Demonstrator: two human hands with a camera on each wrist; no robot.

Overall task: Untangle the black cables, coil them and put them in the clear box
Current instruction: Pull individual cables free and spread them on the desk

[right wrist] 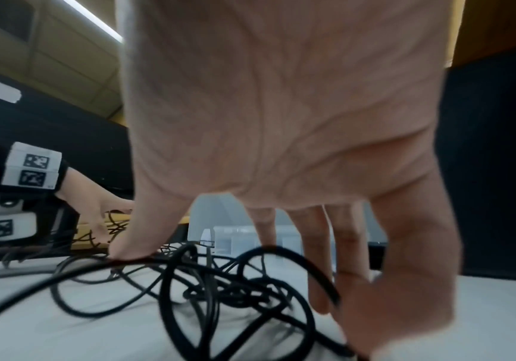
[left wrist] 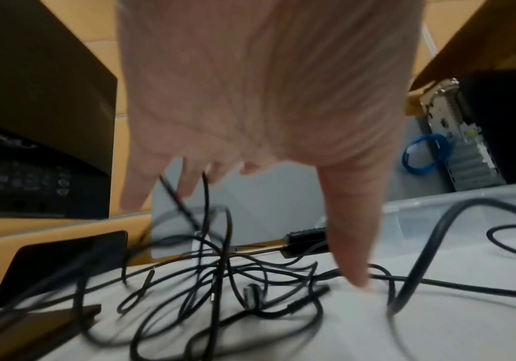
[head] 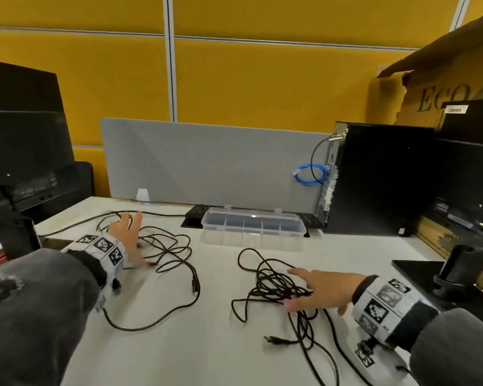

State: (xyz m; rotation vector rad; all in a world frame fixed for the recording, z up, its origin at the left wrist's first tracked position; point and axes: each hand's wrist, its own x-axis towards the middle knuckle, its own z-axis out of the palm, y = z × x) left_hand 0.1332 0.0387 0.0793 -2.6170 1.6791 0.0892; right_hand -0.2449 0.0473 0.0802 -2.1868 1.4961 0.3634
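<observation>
Two tangles of black cable lie on the white desk. Over the left tangle my left hand is spread flat with straight fingers. In the left wrist view that hand points down, its thumb touching the desk among the strands. My right hand rests with spread, straight fingers on the right tangle. The right wrist view shows the fingers among loops of cable. Neither hand grips a cable. The clear compartmented box stands behind the tangles.
A black computer tower with a blue cable stands at the back right. A monitor is at the left and a grey divider behind the box. A black stand sits at the right edge.
</observation>
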